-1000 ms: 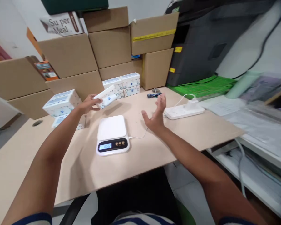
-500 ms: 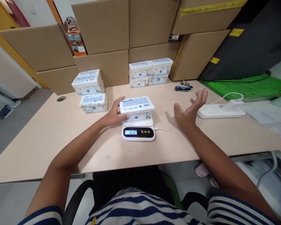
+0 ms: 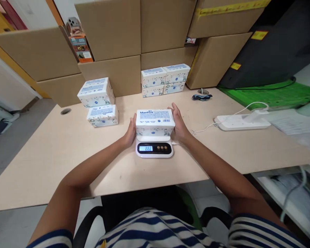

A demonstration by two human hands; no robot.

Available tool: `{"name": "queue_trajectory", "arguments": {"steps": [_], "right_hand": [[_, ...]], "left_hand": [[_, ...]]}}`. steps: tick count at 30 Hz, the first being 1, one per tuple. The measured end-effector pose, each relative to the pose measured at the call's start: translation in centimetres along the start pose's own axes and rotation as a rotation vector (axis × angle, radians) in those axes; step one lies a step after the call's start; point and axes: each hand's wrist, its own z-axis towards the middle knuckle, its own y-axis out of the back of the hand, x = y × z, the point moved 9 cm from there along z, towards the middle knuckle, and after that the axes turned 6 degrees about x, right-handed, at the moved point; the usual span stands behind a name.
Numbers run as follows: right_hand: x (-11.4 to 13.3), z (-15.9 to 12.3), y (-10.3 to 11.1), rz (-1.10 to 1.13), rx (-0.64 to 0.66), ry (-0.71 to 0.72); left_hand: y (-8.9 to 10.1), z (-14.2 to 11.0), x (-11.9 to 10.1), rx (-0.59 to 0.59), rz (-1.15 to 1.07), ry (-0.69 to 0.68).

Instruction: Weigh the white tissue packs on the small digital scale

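Observation:
A white tissue pack point(image 3: 155, 122) marked "Manhua" sits level on the white digital scale point(image 3: 155, 155), covering most of its platform. My left hand point(image 3: 130, 133) presses against the pack's left end, fingers running along that side. At the opposite end my right hand point(image 3: 180, 124) grips it, with fingertips up by the far right corner. The scale's display is lit, though its digits are hard to make out. To the left lies a single similar pack point(image 3: 102, 116), and behind it more packs point(image 3: 94, 92) are stacked.
Several packs point(image 3: 165, 80) form a block at the back, against cardboard boxes point(image 3: 108, 31). On the right are a power strip point(image 3: 243, 122) with a white cable and a dark bundled item point(image 3: 202, 97). A green mat point(image 3: 268, 94) lies beyond. The table's front edge runs before my lap.
My right hand has come in from the right and now holds the pack's right end. My left hand has shifted to its left end. The pack is straighter and the display reading changed.

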Motion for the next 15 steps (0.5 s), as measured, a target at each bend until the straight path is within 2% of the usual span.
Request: {"name": "queue_trajectory", "arguments": {"steps": [5, 8, 15], "right_hand": [[0.6, -2.5, -0.9, 0.115, 0.000, 0.068], [1.5, -4.1, -2.1, 0.141, 0.088, 0.074], [1.4, -4.0, -2.3, 0.110, 0.093, 0.037]], "left_hand": [[-0.6, -0.9, -0.3, 0.011, 0.128, -0.028], [-0.8, -0.9, 0.0, 0.004, 0.110, -0.014], [-0.5, -0.6, 0.4, -0.050, 0.041, 0.006]]}}
